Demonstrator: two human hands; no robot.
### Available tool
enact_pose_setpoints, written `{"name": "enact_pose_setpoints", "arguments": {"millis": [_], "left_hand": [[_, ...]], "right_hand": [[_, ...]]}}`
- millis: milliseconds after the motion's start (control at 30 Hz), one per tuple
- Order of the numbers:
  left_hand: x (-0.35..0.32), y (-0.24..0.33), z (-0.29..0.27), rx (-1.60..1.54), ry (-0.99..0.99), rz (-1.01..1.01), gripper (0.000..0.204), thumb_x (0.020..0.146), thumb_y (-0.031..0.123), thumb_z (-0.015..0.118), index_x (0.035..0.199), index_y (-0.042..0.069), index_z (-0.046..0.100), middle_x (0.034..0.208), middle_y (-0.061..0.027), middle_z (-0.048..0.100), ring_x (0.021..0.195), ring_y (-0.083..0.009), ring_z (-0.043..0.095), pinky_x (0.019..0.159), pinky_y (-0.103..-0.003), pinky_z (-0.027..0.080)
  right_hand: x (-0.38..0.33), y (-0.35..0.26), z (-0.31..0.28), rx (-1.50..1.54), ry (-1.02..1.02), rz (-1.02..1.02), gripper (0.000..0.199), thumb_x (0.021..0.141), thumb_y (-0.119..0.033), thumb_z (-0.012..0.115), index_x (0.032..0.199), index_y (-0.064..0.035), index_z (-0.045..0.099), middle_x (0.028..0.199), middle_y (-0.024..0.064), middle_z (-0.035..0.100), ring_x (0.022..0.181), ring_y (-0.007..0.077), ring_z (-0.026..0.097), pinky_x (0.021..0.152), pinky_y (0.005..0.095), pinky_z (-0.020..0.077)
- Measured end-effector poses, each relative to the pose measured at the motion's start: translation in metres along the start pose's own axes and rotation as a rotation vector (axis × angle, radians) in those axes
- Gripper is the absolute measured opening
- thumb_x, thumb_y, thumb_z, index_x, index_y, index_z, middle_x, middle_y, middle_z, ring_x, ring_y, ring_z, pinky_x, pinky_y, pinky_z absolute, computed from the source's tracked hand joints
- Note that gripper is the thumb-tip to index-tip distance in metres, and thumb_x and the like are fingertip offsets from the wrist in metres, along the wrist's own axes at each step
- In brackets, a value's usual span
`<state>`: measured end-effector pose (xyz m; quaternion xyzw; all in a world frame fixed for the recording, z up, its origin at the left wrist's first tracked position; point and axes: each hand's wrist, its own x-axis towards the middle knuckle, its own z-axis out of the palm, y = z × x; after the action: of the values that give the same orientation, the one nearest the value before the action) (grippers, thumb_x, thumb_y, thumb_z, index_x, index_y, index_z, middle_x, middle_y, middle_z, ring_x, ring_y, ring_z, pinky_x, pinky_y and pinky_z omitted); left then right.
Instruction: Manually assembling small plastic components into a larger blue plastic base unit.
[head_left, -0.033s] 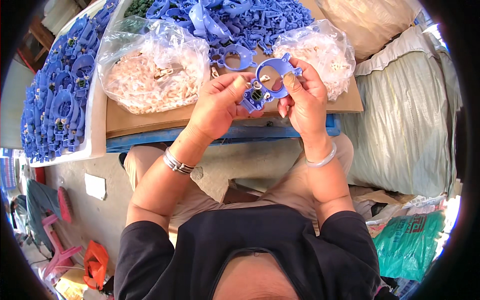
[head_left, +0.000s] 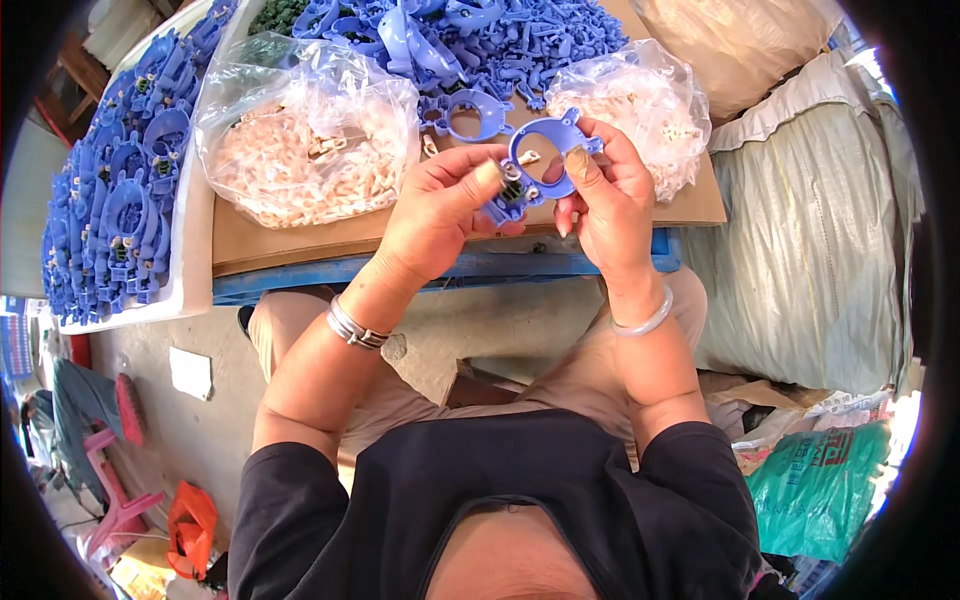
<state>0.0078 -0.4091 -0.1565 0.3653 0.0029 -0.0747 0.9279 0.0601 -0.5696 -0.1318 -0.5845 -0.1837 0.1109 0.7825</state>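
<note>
While both hands meet above the board's near edge, the left hand (head_left: 440, 205) closes on the lower end of a blue ring part (head_left: 540, 160), thumb lying across its face and pressing near a small dark insert at the bottom. The right hand (head_left: 610, 190) pinches the ring's right rim between thumb and fingers, the other fingers curled behind it. So the part sits between the two, touching both, its face turned up toward the camera and its long axis tilted from lower left to upper right. The left thumb is the nearer to the insert; the right hand only steadies the rim.

Just beyond the hands a second blue ring (head_left: 470, 115) lies flat on the cardboard board (head_left: 300, 250). To the left of it is a clear bag of pale small pieces (head_left: 300, 150); a smaller bag (head_left: 650, 110) sits right behind the right hand. Farther back is a heap of blue parts (head_left: 480, 40), and at the far left a white tray (head_left: 185, 260) packed with finished-looking blue pieces (head_left: 120, 200).
</note>
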Motion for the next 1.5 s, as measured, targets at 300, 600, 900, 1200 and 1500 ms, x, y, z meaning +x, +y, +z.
{"name": "enact_pose_setpoints", "arguments": {"millis": [300, 600, 900, 1200, 1500], "left_hand": [[0.0, -0.007, 0.003, 0.282, 0.174, 0.065, 0.028, 0.08, 0.012, 0.06, 0.105, 0.0, 0.056, 0.088, -0.0085, 0.059, 0.077, -0.0224, 0.06, 0.063, -0.033, 0.053], [-0.003, -0.027, 0.0, 1.492, 0.094, 0.991, 0.043, 0.062, 0.005, 0.069, 0.102, 0.0, 0.056, 0.11, -0.021, 0.05, 0.092, -0.0343, 0.055, 0.075, -0.039, 0.047], [0.008, 0.007, -0.01, -0.027, 0.256, 0.275, 0.023, 0.08, 0.002, 0.055, 0.1, -0.009, 0.056, 0.085, -0.0143, 0.061, 0.069, -0.0204, 0.061, 0.06, -0.029, 0.054], [0.007, 0.012, -0.018, -0.23, 0.168, 0.243, 0.021, 0.081, 0.001, 0.051, 0.099, -0.01, 0.053, 0.086, -0.0165, 0.06, 0.07, -0.0296, 0.062, 0.057, -0.032, 0.056], [0.005, 0.013, -0.019, -0.336, 0.099, 0.164, 0.021, 0.082, 0.007, 0.051, 0.096, -0.009, 0.053, 0.084, -0.018, 0.06, 0.071, -0.0308, 0.062, 0.059, -0.033, 0.056]], "right_hand": [[-0.003, 0.001, 0.005, -0.082, 0.073, -0.104, 0.031, 0.084, -0.019, 0.058, 0.106, 0.002, 0.051, 0.071, 0.007, 0.057, 0.044, 0.0085, 0.048, 0.036, 0.0207, 0.0401], [-0.003, -0.002, -0.001, -0.013, 0.086, 0.041, 0.028, 0.082, -0.017, 0.06, 0.103, 0.0005, 0.053, 0.071, 0.0058, 0.058, 0.045, 0.0053, 0.047, 0.036, 0.0178, 0.0356], [0.045, 0.018, -0.023, -0.555, 0.089, -0.307, 0.022, 0.082, 0.001, 0.052, 0.104, 0.002, 0.056, 0.086, 0.0087, 0.06, 0.063, 0.0097, 0.053, 0.053, 0.0191, 0.0408], [0.086, 0.026, -0.004, -1.731, -0.128, -0.408, 0.01, 0.077, -0.008, 0.048, 0.079, -0.0028, 0.055, 0.081, 0.0163, 0.053, 0.072, 0.0358, 0.057, 0.064, 0.0445, 0.0453], [0.107, 0.035, -0.028, -1.595, 0.018, -0.72, 0.012, 0.078, 0.0, 0.044, 0.086, -0.0017, 0.052, 0.08, 0.015, 0.056, 0.06, 0.0274, 0.057, 0.053, 0.0384, 0.0465]]}}
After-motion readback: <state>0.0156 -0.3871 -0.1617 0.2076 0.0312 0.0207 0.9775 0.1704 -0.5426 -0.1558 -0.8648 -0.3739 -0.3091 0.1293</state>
